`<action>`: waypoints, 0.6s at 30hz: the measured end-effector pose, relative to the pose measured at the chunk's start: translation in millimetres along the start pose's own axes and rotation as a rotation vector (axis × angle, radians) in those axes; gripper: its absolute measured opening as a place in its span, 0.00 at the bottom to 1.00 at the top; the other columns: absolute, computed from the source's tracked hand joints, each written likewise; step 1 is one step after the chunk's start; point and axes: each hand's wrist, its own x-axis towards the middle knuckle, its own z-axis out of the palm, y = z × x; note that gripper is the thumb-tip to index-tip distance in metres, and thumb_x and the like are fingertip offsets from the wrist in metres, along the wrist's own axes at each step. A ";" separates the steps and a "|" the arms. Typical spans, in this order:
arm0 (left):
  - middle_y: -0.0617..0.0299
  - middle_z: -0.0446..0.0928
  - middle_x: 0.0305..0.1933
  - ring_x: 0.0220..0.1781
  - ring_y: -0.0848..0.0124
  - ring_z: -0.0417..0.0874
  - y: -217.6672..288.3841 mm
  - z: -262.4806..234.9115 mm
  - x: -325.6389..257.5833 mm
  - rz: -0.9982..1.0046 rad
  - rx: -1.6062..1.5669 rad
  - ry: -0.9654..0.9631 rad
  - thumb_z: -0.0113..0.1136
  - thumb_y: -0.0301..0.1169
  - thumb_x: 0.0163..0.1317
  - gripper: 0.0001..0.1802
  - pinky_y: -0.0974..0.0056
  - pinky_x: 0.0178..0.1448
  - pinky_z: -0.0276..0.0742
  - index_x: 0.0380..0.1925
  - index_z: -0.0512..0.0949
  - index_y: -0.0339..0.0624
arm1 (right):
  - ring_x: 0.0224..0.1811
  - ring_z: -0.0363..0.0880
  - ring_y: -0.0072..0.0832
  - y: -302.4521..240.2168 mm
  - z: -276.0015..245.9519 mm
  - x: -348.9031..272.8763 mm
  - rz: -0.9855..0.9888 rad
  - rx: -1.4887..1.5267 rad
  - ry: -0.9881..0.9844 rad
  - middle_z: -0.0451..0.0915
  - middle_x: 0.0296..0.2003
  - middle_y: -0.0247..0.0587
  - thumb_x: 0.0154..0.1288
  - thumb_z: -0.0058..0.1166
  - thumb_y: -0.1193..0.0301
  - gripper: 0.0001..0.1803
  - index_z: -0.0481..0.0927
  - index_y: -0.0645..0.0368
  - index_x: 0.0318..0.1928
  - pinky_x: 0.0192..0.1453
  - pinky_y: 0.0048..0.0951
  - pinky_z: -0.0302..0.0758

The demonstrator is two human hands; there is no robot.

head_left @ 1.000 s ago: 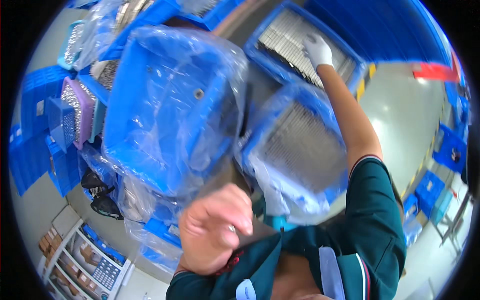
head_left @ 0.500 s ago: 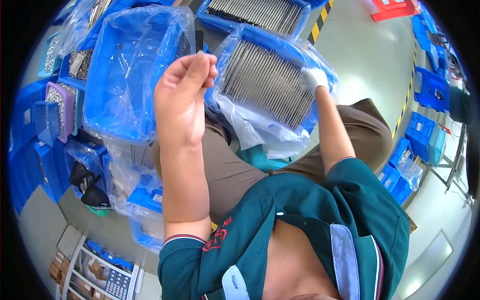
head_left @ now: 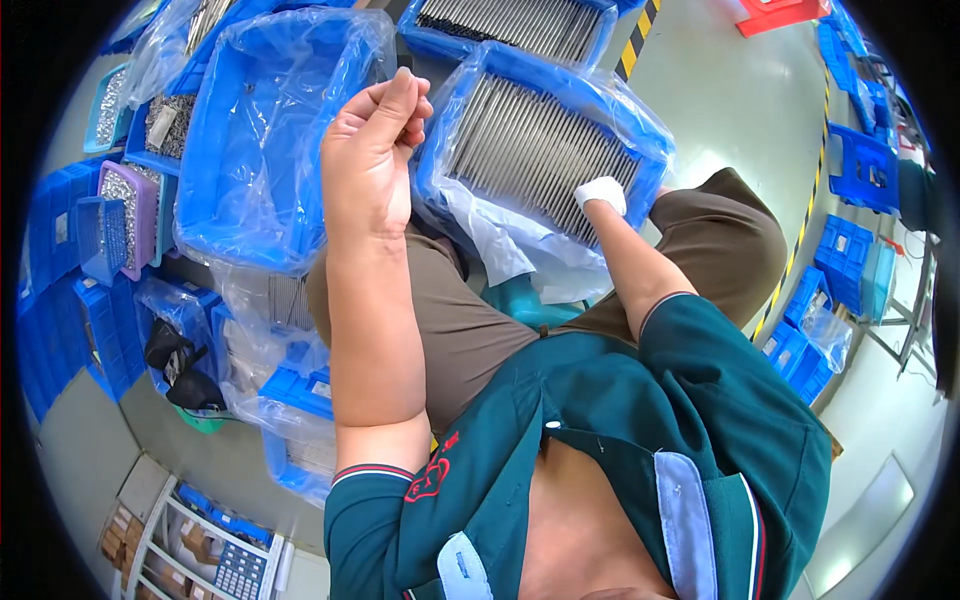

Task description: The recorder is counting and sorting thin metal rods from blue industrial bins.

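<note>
My left hand (head_left: pixel 378 125) is bare and raised between two blue bins. Its thumb and fingers are pressed together; whatever they may pinch is hidden. My right hand (head_left: pixel 602 196), in a white glove, rests at the right lower part of a layer of thin metal rods (head_left: pixel 535 150). Its fingers are turned away, so their grip cannot be made out. The rods lie side by side in a plastic-lined blue bin (head_left: pixel 640 130) between my knees. To the left stands a larger blue bin (head_left: pixel 215 215) with a clear plastic liner and no rods visible inside.
Another blue bin of rods (head_left: pixel 520 25) stands beyond. Small trays of shiny metal parts (head_left: pixel 118 200) sit at far left. A dark bundle (head_left: pixel 185 365) lies on a bag at left. Blue crates (head_left: pixel 840 250) and yellow-black floor tape (head_left: pixel 640 40) are at right.
My gloved right hand has moved left and nearer to me, from the bin's right side across the rods. My left hand has risen slightly, its fingers still together.
</note>
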 end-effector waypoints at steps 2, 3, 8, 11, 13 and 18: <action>0.65 0.79 0.28 0.28 0.81 0.74 2.2 -4.7 0.6 0.009 -0.012 -0.019 0.64 0.33 0.57 0.09 0.77 0.34 0.66 0.30 0.80 0.38 | 0.49 0.80 0.36 -3.8 0.3 -3.4 -0.047 -0.027 0.000 0.81 0.42 0.47 0.48 0.56 0.64 0.17 0.83 0.58 0.38 0.49 0.32 0.77; 0.65 0.79 0.28 0.28 0.81 0.74 2.8 -5.7 0.1 0.008 -0.010 -0.014 0.64 0.33 0.57 0.09 0.77 0.34 0.66 0.30 0.80 0.38 | 0.48 0.80 0.36 -5.6 0.0 -6.4 -0.037 -0.025 -0.005 0.81 0.41 0.47 0.48 0.56 0.64 0.16 0.83 0.58 0.38 0.49 0.32 0.77; 0.63 0.77 0.29 0.30 0.77 0.74 1.8 -3.2 -0.2 -0.012 -0.001 -0.002 0.62 0.33 0.58 0.10 0.74 0.36 0.69 0.33 0.79 0.35 | 0.44 0.82 0.37 -9.2 0.9 -5.0 0.080 0.057 0.129 0.82 0.38 0.48 0.49 0.57 0.67 0.14 0.83 0.60 0.35 0.45 0.33 0.78; 0.63 0.77 0.29 0.30 0.77 0.74 4.0 -2.5 1.0 -0.002 -0.006 -0.013 0.62 0.33 0.58 0.11 0.74 0.36 0.69 0.33 0.79 0.35 | 0.44 0.82 0.39 -13.7 -2.4 6.5 0.119 0.082 0.059 0.82 0.37 0.50 0.50 0.55 0.67 0.15 0.83 0.61 0.37 0.44 0.35 0.78; 0.63 0.77 0.29 0.30 0.77 0.74 3.7 -2.8 1.3 0.003 0.001 -0.006 0.62 0.33 0.58 0.11 0.74 0.36 0.69 0.33 0.79 0.35 | 0.45 0.81 0.40 -8.5 1.3 5.9 0.100 0.054 0.087 0.82 0.39 0.51 0.50 0.55 0.66 0.15 0.83 0.62 0.37 0.45 0.36 0.78; 0.66 0.79 0.28 0.29 0.81 0.74 2.1 8.9 4.2 0.004 0.002 -0.006 0.64 0.34 0.57 0.09 0.77 0.34 0.66 0.30 0.80 0.38 | 0.45 0.79 0.47 20.5 7.8 35.5 -0.117 0.118 -0.046 0.80 0.39 0.55 0.51 0.49 0.63 0.19 0.81 0.62 0.40 0.47 0.41 0.76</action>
